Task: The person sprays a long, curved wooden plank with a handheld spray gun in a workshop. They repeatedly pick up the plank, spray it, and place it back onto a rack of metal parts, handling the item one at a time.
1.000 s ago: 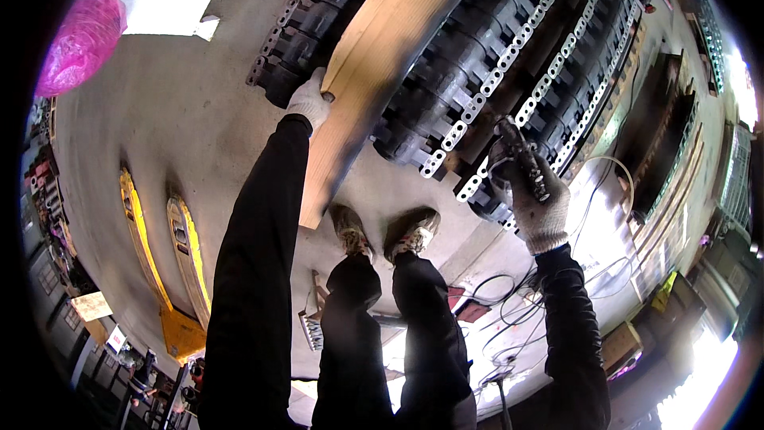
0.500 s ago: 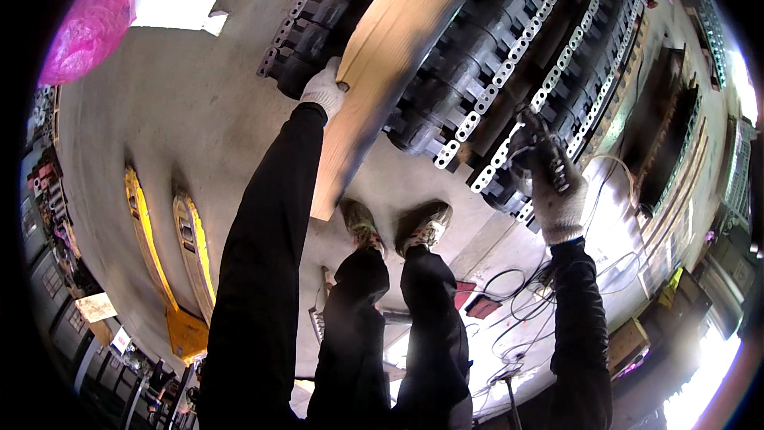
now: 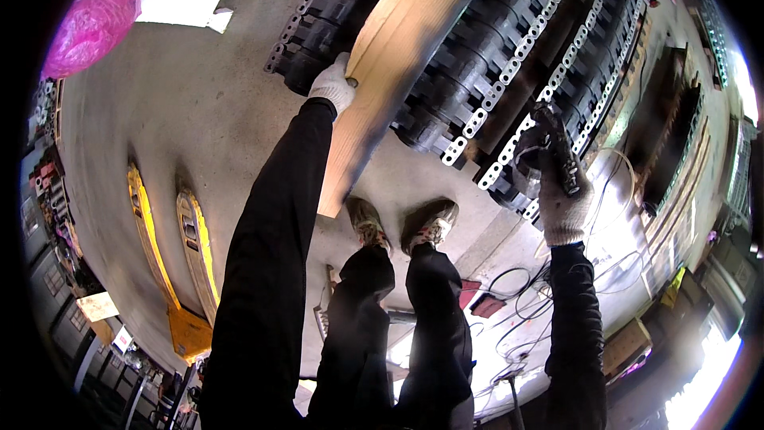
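Note:
My left hand, in a white knit glove, is closed at the left edge of a long wooden board. A small dark round thing, whose kind I cannot make out, shows by its fingertips. The board slants from the top down toward my feet, between black track chains. My right hand, gloved too, is wrapped round a dark hand-held tool of a kind I cannot tell. It hovers over the near end of the right-hand black track chain, which carries rows of silver perforated links.
Another track chain lies left of the board, and one right of it. Yellow pallet-jack forks rest on the floor at left. Loose black cables tangle behind my right foot. A pink wrapped bundle stands far left.
The view has shifted slightly. My right hand with the dark tool has moved a little right and nearer to me; my left hand stays at the board's edge.

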The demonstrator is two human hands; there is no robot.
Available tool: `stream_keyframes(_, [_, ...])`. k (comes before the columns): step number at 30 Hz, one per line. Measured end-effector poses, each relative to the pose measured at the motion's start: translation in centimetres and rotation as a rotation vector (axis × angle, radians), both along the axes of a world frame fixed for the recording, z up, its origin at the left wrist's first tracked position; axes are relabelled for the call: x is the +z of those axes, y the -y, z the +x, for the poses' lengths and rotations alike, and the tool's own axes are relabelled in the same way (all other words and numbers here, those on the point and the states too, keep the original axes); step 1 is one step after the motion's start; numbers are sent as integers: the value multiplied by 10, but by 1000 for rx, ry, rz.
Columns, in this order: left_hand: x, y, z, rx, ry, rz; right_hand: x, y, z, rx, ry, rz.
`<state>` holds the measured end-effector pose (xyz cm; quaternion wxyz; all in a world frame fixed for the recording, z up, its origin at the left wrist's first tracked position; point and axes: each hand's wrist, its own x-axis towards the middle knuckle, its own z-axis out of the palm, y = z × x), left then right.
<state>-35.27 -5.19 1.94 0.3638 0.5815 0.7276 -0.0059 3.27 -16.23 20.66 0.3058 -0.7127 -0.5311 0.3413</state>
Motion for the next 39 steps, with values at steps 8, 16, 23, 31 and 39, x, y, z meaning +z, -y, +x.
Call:
stream_keyframes(8, [-3, 6, -1, 4, -5, 100, -2, 25, -3, 205, 184, -91])
stream_keyframes(16, [-4, 3, 1, -12, 11, 80, -8, 16, -2, -45, -84, -38])
stream_keyframes(23, [-9, 5, -2, -5, 5, 103, 0, 7, -5, 65, 3, -66])
stream_keyframes(31, [-10, 3, -2, -11, -4, 72, -2, 25, -10, 64, 52, -100])
stream_keyframes(39, [-7, 6, 0, 15, 11, 137, -12, -3, 17, -31, 106, 55])
